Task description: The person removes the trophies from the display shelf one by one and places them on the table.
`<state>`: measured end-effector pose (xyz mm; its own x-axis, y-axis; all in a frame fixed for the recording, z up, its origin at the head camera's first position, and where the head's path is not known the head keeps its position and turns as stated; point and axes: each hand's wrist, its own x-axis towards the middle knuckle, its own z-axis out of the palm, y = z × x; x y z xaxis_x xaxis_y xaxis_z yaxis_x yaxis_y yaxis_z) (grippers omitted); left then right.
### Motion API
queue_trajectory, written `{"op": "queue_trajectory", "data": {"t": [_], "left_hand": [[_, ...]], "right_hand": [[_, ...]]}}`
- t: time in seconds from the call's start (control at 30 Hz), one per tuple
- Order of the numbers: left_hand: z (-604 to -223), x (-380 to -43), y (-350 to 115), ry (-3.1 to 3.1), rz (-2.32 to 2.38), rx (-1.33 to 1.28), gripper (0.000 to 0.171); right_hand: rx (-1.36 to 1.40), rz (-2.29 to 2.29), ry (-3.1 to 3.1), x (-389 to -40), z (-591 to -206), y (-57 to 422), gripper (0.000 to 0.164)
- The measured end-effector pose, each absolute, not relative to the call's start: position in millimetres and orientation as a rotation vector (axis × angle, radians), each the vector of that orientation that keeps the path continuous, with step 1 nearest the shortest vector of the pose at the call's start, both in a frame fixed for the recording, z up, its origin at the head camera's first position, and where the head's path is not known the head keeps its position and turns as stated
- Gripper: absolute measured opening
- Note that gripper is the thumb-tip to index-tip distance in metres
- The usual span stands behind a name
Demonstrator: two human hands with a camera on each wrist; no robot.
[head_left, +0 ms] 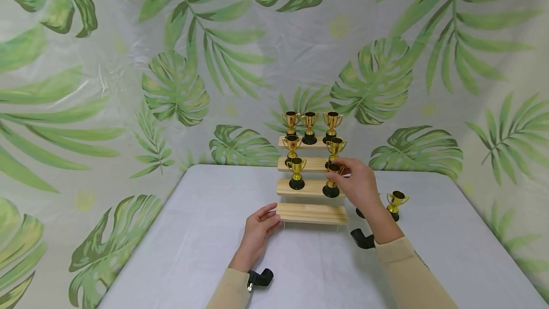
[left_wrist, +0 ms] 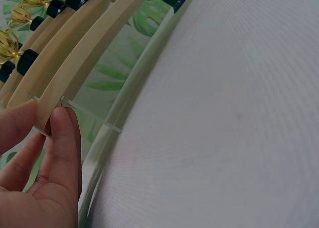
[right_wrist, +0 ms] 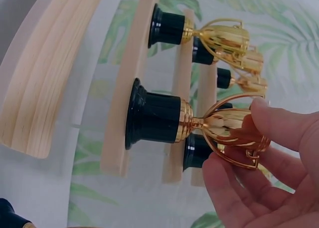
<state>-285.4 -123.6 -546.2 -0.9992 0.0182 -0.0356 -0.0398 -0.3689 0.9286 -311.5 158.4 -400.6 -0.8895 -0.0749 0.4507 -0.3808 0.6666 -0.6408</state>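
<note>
The right hand [head_left: 355,184] pinched a shiny gold, black-based trophy cup [right_wrist: 184,119] by its bowl, presumably keeping it upright, seemingly on the second-lowest tier. The left hand [head_left: 257,229] gripped the pale wooden four-tier stand [head_left: 311,214] by its bottom end, likely bracing it.

From where I stand, the head camera is set back, above the front of the wooden stand [head_left: 311,214], facing forward and down over it all. Both wrist cameras, tipped sideways, look closely along it from its left and right ends, sharing its trophies [head_left: 296,174].
</note>
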Motion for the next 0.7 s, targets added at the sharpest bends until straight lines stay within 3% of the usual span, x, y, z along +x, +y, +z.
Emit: {"op": "queue_trajectory", "data": {"t": [0.7], "left_hand": [[-543.2, -283.3, -122.7, 1.724, 2.585, -0.031, 0.047]], "right_hand": [[0.347, 1.099, -2.456, -304.9, -400.3, 158.5, 0.042]]}}
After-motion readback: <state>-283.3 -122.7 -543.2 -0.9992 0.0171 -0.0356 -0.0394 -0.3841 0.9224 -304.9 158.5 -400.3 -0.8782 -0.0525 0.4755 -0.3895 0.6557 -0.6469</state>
